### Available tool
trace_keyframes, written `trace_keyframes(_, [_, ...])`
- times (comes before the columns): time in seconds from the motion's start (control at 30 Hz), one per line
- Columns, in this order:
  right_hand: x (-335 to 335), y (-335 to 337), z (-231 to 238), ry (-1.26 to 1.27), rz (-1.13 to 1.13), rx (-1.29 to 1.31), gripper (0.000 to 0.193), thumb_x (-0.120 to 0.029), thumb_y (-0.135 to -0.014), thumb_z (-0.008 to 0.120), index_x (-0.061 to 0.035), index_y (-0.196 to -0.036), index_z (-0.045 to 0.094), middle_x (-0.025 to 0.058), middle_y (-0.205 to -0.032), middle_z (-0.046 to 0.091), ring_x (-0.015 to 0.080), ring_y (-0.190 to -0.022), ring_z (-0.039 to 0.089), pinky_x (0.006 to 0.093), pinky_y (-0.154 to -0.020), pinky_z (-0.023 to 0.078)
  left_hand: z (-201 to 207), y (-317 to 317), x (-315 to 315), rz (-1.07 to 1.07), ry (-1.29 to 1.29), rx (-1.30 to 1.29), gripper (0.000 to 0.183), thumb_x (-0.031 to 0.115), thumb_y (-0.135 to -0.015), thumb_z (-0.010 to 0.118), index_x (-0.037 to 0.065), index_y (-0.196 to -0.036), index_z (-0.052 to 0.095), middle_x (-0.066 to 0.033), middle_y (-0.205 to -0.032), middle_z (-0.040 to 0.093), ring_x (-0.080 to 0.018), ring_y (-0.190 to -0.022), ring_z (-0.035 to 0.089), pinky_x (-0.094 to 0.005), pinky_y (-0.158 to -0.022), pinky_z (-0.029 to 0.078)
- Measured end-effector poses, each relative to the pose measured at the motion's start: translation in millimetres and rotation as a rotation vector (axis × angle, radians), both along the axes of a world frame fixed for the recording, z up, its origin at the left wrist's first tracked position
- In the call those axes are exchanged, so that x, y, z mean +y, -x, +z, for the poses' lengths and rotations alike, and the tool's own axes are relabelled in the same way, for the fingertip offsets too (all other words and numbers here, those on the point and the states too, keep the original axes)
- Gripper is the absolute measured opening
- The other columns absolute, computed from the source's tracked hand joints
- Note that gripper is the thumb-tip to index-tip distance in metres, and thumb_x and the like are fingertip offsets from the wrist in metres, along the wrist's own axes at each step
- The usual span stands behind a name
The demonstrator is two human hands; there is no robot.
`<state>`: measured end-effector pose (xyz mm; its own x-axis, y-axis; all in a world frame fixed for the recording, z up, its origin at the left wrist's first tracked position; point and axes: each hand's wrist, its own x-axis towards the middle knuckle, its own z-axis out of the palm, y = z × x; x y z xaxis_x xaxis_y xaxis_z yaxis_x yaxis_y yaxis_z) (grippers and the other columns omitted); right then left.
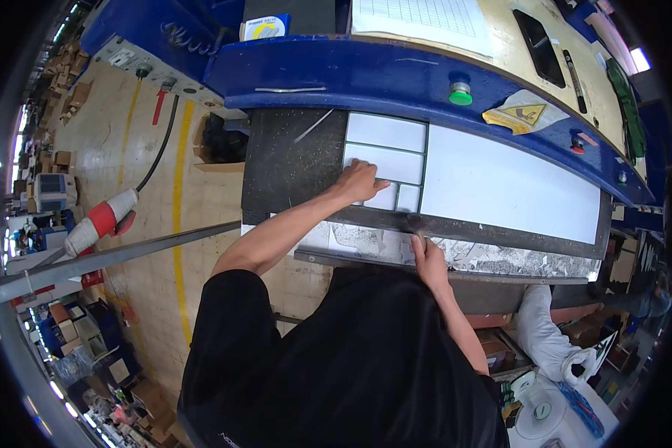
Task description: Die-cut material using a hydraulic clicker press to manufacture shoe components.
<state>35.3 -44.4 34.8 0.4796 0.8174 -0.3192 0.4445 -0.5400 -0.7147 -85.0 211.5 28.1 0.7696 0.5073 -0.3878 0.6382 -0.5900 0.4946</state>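
Observation:
A white sheet [511, 175] lies on the dark machine bed, and thin dark green strips [423, 154] divide its left part into several rectangles. My left hand [360, 181] rests on the left edge of this divided part, fingers bent down and the thumb spread to the right. Near the front edge of the bed, my right hand [429, 261] is closed around the handle of a hammer-like tool [414, 222]. Its dark head reaches the bed just below the strips. Its exact kind is hard to make out.
A blue machine beam [336, 73] with a green button [460, 94] runs across behind the bed. On the ledge above lie a gridded paper [425, 22], a black phone [539, 47] and a marker [574, 81]. A metal rail [119, 257] extends left.

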Motion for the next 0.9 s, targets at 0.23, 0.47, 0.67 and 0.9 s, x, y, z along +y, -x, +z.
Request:
trace_keyframes(0.23, [16,-1,58,-0.334,0.109,0.014,0.009,-0.005,-0.086,0.059,0.0004,-0.091,0.055,0.0207,-0.065,0.056,0.0391,-0.059,0.057,0.0395,-0.053,0.043,7,-2,9,0.045,0.008,-0.04,0.054,0.047,-0.089,0.059,-0.006,-0.08,0.062,-0.0252,-0.091,0.064,-0.0424,-0.094,0.061,-0.0477,-0.083,0.048])
trace_keyframes(0.47, [-39,-27,31,-0.155,-0.202,0.239,0.05,-0.038,-0.103,0.036,-0.0033,-0.069,0.049,0.0011,-0.057,0.047,0.0093,-0.051,0.044,0.0267,-0.048,0.036,18,-9,8,-0.028,-0.063,-0.096,0.062,0.05,-0.091,0.054,-0.01,-0.077,0.063,-0.0295,-0.076,0.064,-0.0451,-0.082,0.063,-0.0499,-0.078,0.05])
trace_keyframes(0.67, [-30,-103,119,-0.402,-0.506,0.162,0.028,-0.018,-0.096,0.047,-0.0027,-0.074,0.053,0.0018,-0.059,0.049,0.0095,-0.054,0.047,0.0276,-0.046,0.036,-19,8,-24,0.176,-0.481,-0.301,0.051,0.048,-0.086,0.06,0.003,-0.063,0.057,-0.017,-0.073,0.062,-0.0369,-0.081,0.059,-0.0465,-0.068,0.049])
trace_keyframes(0.9, [44,-313,250,-0.172,-0.401,-0.817,0.047,-0.045,-0.092,0.059,0.0014,-0.085,0.061,0.0209,-0.068,0.059,0.0348,-0.059,0.057,0.0397,-0.055,0.044,-4,-14,-11,0.207,-0.254,-0.069,0.049,0.046,-0.086,0.057,0.003,-0.063,0.063,-0.0171,-0.071,0.065,-0.0338,-0.072,0.062,-0.044,-0.064,0.053])
